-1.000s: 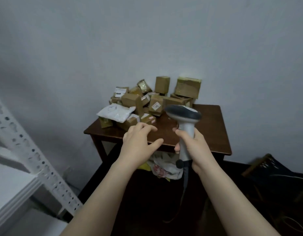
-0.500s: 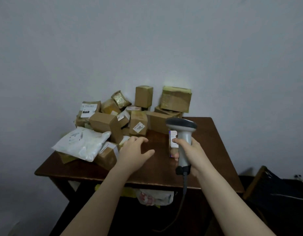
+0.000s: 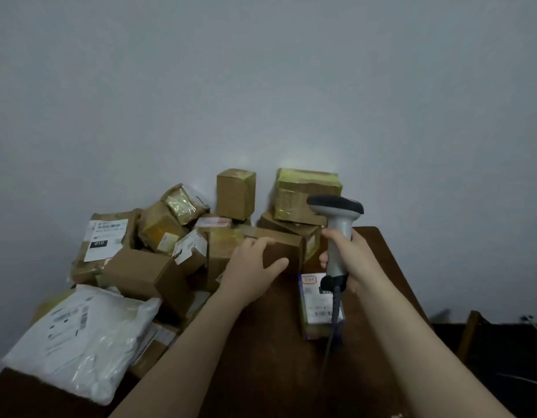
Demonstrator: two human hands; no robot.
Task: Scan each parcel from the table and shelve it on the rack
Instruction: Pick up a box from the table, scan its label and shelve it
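Gripping a brown box (image 3: 291,245) at the front of the pile on the desk (image 3: 261,342), the left hand (image 3: 252,267) is nearer. Its long side runs left to right. The right hand (image 3: 351,257) holds the scanner (image 3: 336,206) upright, just right of it.

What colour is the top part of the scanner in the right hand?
The scanner has a dark grey, almost black top and a light grey handle; head view.

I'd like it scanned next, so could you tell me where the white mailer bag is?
In the head view, the white mailer bag lies on the table's near left corner, in front of a plain brown box.
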